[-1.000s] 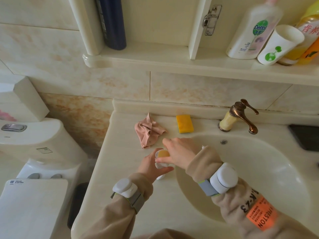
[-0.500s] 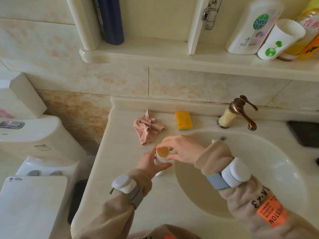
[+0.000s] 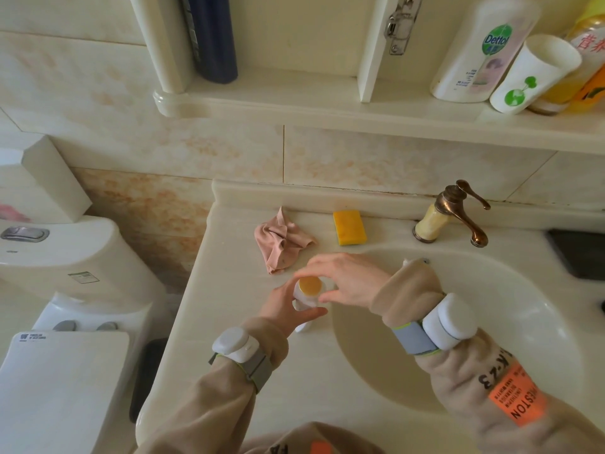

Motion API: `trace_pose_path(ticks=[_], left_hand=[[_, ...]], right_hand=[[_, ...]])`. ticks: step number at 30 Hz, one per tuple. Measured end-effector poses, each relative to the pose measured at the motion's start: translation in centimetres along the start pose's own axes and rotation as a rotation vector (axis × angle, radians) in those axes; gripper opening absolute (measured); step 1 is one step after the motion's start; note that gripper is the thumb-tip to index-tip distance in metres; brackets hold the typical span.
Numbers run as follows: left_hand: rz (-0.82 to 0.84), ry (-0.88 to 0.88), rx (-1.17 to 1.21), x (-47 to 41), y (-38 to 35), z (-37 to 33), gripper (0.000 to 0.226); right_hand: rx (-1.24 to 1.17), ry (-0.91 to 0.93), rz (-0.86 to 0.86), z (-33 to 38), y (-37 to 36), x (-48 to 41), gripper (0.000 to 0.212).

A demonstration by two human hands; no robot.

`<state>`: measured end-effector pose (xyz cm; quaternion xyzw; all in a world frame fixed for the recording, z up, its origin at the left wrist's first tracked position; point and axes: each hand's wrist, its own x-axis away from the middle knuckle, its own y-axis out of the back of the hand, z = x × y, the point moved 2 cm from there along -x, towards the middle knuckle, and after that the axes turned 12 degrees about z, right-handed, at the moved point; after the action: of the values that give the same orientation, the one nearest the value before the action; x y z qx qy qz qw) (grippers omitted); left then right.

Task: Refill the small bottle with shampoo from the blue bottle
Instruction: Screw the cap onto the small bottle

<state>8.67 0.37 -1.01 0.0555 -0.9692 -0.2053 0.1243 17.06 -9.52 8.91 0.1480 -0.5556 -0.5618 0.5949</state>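
A small white bottle (image 3: 302, 322) with an orange cap (image 3: 310, 285) stands on the counter just left of the sink basin. My left hand (image 3: 284, 311) wraps around its body from the left. My right hand (image 3: 343, 281) reaches over it and pinches the orange cap with thumb and fingertips. The dark blue bottle (image 3: 212, 37) stands upright on the shelf above, at the upper left, apart from both hands.
A crumpled pink cloth (image 3: 281, 242) and a yellow sponge (image 3: 349, 227) lie behind the bottle. The bronze faucet (image 3: 453, 213) is at the back of the basin (image 3: 491, 322). A Dettol bottle (image 3: 481, 50) and white cup (image 3: 533, 77) sit on the shelf. The toilet (image 3: 65, 290) is left.
My right hand shifted over the cap, so the orange top now shows between its thumb and fingers. The left hand kept its hold on the bottle. The view has tilted slightly.
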Motion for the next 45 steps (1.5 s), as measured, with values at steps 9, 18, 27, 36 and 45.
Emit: trace_pose_path(ticks=[9, 18, 27, 36, 45], left_hand=[[0.073, 0.039, 0.006, 0.1, 0.0, -0.3, 0.05], [0.041, 0.019, 0.032, 0.1, 0.1, -0.1, 0.042], [0.055, 0.026, 0.036, -0.1, 0.1, 0.2, 0.06], [0.051, 0.016, 0.027, -0.2, 0.1, 0.2, 0.059], [0.035, 0.01, 0.009, 0.0, 0.1, -0.1, 0.053]], right_hand=[[0.033, -0.122, -0.123, 0.5, -0.4, -1.2, 0.04], [-0.042, -0.104, -0.007, -0.4, -0.2, -0.3, 0.065], [-0.01, 0.03, -0.019, -0.5, -0.5, -0.9, 0.047], [-0.04, 0.004, 0.013, -1.3, -0.8, -0.6, 0.079], [-0.12, 0.066, -0.092, -0.8, -2.0, -1.2, 0.049]])
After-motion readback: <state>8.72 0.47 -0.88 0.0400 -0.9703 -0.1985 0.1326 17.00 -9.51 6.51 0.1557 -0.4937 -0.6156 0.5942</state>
